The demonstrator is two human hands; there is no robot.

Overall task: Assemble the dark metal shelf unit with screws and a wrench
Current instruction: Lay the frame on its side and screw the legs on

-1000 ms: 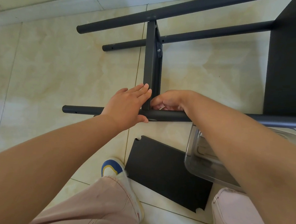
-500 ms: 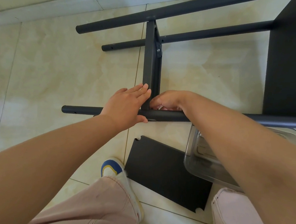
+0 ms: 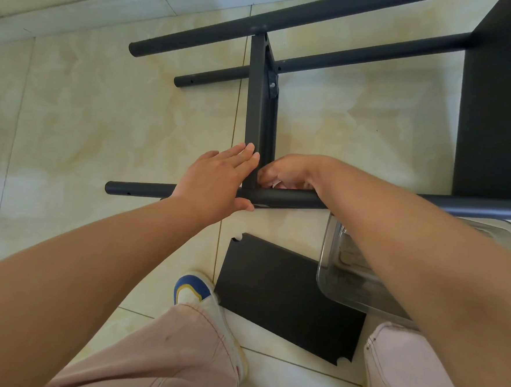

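The dark metal shelf frame [image 3: 262, 103] lies on its side across the pale floor tiles [image 3: 88, 106], its round tubes running left to right and a flat cross-piece [image 3: 255, 111] standing between them. The nearest tube [image 3: 284, 197] passes right under both wrists. The left hand [image 3: 215, 184] lies over that tube just where the cross-piece meets it — fingers straight and together, their tips against the cross-piece's left face, thumb tucked below the tube; it presses rather than clasps. The right hand [image 3: 292, 173] is on the other side of the same joint, fingers curled in tight toward the corner, pinching at something small there; what it is I cannot make out, since the fingers hide it. Higher up the cross-piece a small bracket with a screw [image 3: 272, 85] shows on its right edge, where the middle tube [image 3: 363, 56] meets it. A broad dark shelf panel [image 3: 502, 104] is already fixed to the frame at the far right. Near the feet a loose black panel [image 3: 286, 298] with notched corners lies flat on the floor, and a clear plastic tub [image 3: 348, 278] rests with one end over it, partly hidden by the right forearm. A white shoe with a blue and yellow toe [image 3: 194, 290] sits just left of the loose panel, below pink trouser legs [image 3: 176, 354].
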